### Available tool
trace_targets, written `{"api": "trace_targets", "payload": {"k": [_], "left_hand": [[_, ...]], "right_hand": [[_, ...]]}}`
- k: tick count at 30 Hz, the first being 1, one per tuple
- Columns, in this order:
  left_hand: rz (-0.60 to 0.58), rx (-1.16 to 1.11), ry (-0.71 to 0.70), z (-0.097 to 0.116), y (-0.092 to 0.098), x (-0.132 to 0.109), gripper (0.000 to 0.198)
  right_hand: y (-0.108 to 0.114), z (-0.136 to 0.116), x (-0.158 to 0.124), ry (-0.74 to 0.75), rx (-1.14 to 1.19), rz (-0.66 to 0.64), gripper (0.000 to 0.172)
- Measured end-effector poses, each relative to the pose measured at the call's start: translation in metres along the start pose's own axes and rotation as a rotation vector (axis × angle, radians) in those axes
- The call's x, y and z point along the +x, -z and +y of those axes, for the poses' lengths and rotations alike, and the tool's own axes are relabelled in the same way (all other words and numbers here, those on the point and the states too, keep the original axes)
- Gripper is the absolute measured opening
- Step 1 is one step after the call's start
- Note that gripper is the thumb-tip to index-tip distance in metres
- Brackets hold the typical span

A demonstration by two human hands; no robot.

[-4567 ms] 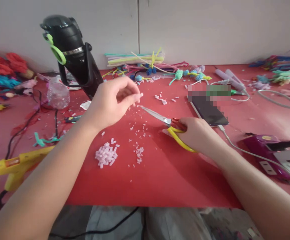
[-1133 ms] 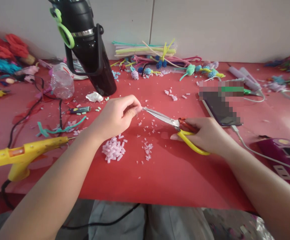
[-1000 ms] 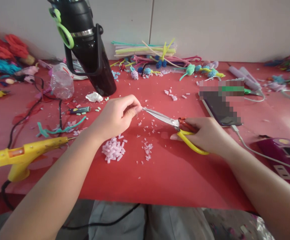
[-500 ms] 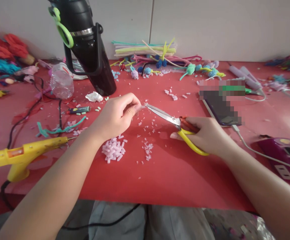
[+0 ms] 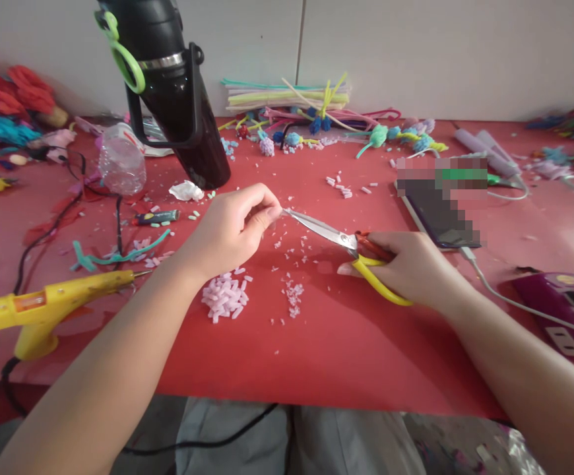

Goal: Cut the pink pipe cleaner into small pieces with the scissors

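My right hand is closed around the red and yellow handles of the scissors, whose blades point left and look nearly closed. At the blade tips, my left hand pinches a tiny pale piece, mostly hidden by the fingers. A pile of short pale pink pieces lies on the red table below my left wrist. Fine pink trimmings are scattered to the right of that pile.
A black bottle stands behind my left hand. The yellow glue gun lies at left, its black cord trailing. A phone with a white cable and a purple power strip are at right. Pipe cleaners line the back.
The scissor tips have moved slightly left, up to the fingertips of my left hand, and the blades have closed a little. Less of the pale piece shows.
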State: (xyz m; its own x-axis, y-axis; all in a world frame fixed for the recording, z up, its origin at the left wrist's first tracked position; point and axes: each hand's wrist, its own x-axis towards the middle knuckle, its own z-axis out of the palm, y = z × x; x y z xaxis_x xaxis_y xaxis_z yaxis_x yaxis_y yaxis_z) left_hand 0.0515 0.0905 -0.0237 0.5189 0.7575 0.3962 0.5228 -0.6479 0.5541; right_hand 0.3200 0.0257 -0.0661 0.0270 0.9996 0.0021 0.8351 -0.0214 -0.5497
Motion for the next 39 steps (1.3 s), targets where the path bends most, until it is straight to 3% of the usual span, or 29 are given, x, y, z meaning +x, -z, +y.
{"api": "trace_targets", "payload": {"k": [19,39], "left_hand": [[0.0,0.001,0.005,0.0005,0.0001,0.0002,0.014],[0.0,-0.044,0.119,0.0023,0.0003,0.0001,0.022]], "right_hand": [[-0.0002,-0.0015,-0.0008,-0.037,-0.007,-0.008,0.071],[-0.0007,0.0005,-0.0028,-0.024,0.032,0.0,0.069]]}}
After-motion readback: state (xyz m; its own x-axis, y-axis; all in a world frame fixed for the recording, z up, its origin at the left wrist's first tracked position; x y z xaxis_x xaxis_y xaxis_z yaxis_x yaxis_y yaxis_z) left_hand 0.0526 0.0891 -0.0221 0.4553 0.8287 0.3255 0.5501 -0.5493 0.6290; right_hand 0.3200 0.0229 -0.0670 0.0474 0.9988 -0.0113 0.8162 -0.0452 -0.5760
